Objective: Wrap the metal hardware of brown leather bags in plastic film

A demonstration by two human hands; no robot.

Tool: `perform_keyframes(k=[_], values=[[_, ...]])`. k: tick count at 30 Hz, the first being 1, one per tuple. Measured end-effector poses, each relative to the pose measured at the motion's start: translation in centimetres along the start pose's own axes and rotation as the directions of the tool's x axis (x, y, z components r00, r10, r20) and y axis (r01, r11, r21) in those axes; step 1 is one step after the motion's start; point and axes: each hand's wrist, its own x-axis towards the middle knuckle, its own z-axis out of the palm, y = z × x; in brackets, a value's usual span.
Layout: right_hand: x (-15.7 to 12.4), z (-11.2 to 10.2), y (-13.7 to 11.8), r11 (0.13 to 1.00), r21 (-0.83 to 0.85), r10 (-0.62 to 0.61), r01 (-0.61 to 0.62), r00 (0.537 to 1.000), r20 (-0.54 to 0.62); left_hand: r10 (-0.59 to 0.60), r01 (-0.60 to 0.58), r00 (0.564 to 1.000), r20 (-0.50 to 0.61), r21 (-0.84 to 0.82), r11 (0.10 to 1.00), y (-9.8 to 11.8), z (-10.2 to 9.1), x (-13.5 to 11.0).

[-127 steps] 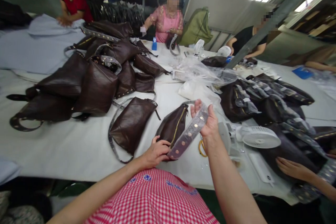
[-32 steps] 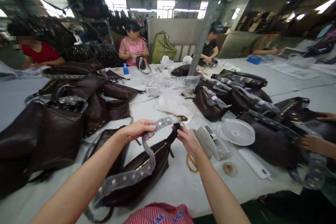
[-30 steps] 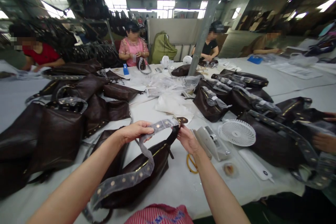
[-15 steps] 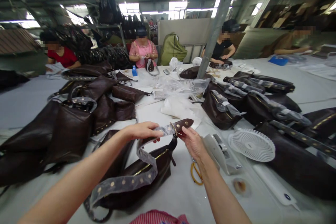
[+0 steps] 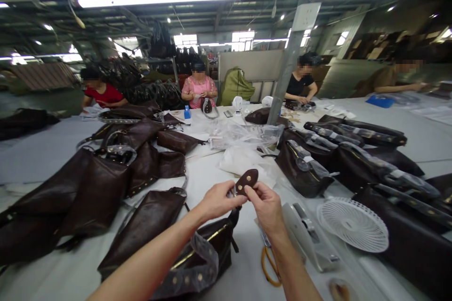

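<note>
Between my two hands is the dark brown end of a studded leather strap (image 5: 246, 179). My left hand (image 5: 221, 201) pinches it from the left, close to the buckle area, which my fingers mostly hide. From the right, my right hand (image 5: 265, 202) grips the strap end between thumb and fingers. The rest of the strap, wrapped in clear plastic (image 5: 208, 256), loops down over a brown leather bag (image 5: 221, 240) with a gold zip. This bag lies on the white table below my hands.
Scissors with orange handles (image 5: 271, 268) lie by my right forearm. A tape dispenser (image 5: 307, 235) and a white fan (image 5: 353, 223) stand to the right. Brown bags (image 5: 95, 188) pile up on the left, others (image 5: 303, 169) on the right. A metal post (image 5: 287, 70) rises ahead; co-workers sit beyond.
My left hand has slid right along the strap, up to its end beside my right hand. The strap end now points more upward. My view has tilted up.
</note>
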Motion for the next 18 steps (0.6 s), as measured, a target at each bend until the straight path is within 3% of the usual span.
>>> perform_keyframes(k=[4,7,11,14,16,18], values=[[0.3,0.1,-0.3,0.999,-0.042,-0.011,0.010,1.000,-0.028,0.064,-0.060,0.998,0.018,-0.153,0.986,0.1,0.4,-0.1],[-0.2,0.5,0.4,1.000,-0.021,0.022,-0.023,0.999,-0.038,0.041,-0.015,0.995,0.093,-0.272,0.962,-0.3,0.2,-0.3],[-1.3,1.0,0.4,0.980,-0.189,-0.077,0.060,0.994,-0.080,-0.004,0.008,0.999,0.035,-0.116,0.993,-1.0,0.0,-0.8],[-1.5,0.6,-0.4,0.914,-0.333,-0.208,0.232,0.972,0.109,0.058,-0.057,0.998,0.006,-0.093,0.994,-1.4,0.2,-1.2],[-1.1,-0.1,-0.6,0.901,-0.288,-0.231,0.324,0.921,0.314,0.094,-0.093,0.996,0.000,-0.151,0.984,-1.7,0.5,-1.3],[-0.5,-0.6,-0.1,0.886,-0.248,-0.264,0.392,0.866,0.424,0.097,-0.102,0.995,-0.033,-0.188,0.977,-1.9,1.0,-1.4]])
